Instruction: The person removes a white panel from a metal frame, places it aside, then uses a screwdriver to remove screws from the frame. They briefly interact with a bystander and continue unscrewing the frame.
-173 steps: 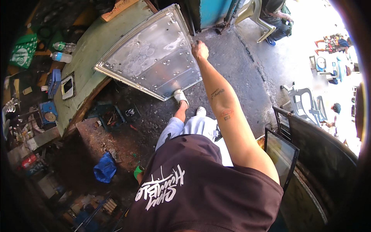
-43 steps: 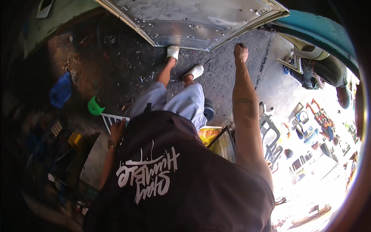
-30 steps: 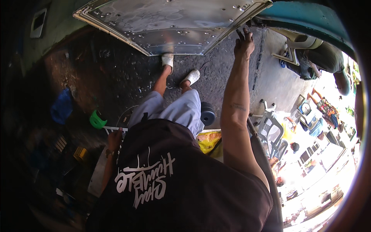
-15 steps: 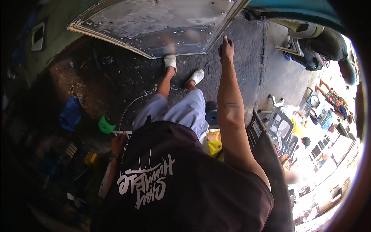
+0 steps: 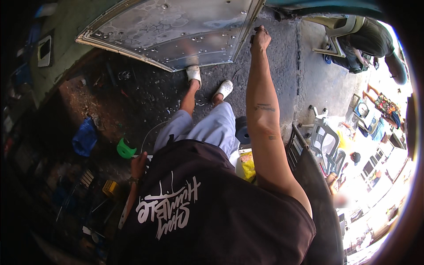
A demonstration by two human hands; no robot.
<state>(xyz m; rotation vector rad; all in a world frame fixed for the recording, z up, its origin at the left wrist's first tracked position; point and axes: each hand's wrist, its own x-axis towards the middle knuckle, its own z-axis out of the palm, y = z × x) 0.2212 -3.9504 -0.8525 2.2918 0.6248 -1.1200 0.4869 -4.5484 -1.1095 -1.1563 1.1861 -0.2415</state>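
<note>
My right arm stretches far forward. At its end my right hand (image 5: 261, 39) is closed, with something dark by its fingers that I cannot make out. It is beside the right edge of a large riveted metal panel (image 5: 176, 33), whose sheet is shiny and blotched; whether hand and panel touch is unclear. Low at my left side, my left hand (image 5: 139, 165) looks curled at the edge of a white piece (image 5: 149, 157), partly hidden by my dark shirt. What its fingers hold does not show.
A green plastic piece (image 5: 126, 149), a blue bag (image 5: 85, 137) and a yellow box (image 5: 110, 188) lie at left. At right stand a dark bench (image 5: 311, 194) and a grey mesh chair (image 5: 324, 141). Another person (image 5: 373, 42) bends at far right; more people are beyond.
My right hand has moved farther forward, along the panel's right edge. My left hand stays low at my side. The view has shifted slightly.
</note>
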